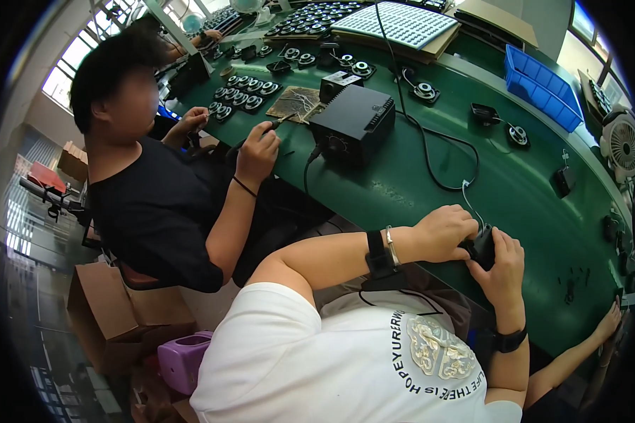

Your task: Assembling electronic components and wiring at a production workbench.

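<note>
Right of centre, left hand (446, 233) and right hand (502, 268) pinching boxy black part (482, 248), glossy green tabletop (525, 204), blue plastic bin (541, 94) upper right

My left hand (446, 233) grips the left of the black box (482, 247); my right hand (500, 266) clasps its right.

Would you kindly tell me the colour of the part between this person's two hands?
The part is black, as the head view shows.
</note>
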Action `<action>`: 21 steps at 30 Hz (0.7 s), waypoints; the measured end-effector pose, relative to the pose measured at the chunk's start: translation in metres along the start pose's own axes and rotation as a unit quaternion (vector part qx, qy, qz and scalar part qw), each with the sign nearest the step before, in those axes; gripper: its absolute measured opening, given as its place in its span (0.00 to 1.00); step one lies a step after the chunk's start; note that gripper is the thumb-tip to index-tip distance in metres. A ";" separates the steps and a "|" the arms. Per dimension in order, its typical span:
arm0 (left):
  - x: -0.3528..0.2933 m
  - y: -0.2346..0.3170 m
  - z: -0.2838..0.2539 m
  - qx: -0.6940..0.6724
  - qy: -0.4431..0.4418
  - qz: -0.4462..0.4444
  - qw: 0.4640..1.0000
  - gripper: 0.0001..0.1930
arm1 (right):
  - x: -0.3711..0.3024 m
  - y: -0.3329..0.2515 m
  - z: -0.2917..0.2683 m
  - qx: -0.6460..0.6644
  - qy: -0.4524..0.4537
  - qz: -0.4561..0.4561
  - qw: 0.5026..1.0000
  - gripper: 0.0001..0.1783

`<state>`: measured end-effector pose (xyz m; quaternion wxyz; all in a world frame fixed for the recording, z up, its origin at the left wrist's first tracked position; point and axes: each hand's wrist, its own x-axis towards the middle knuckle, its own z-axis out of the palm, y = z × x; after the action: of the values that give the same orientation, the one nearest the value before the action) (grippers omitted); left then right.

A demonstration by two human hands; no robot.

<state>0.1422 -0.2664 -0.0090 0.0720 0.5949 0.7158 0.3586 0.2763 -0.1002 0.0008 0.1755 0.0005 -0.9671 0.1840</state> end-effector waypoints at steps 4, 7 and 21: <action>0.003 0.002 0.014 0.061 0.050 0.005 0.997 0.23 | 0.001 -0.011 0.019 -0.053 0.019 0.043 0.997 0.43; 0.004 0.010 0.016 0.109 0.058 0.004 0.992 0.23 | 0.003 -0.018 0.023 -0.061 0.032 0.085 0.994 0.46; 0.006 0.010 0.000 0.052 -0.018 0.041 0.998 0.30 | 0.006 0.029 -0.006 0.154 -0.091 -0.009 0.984 0.39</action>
<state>0.1484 -0.2601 -0.0012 0.0388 0.6332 0.7067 0.3133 0.2705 -0.0711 -0.0018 0.0865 0.0527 -0.9390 0.3286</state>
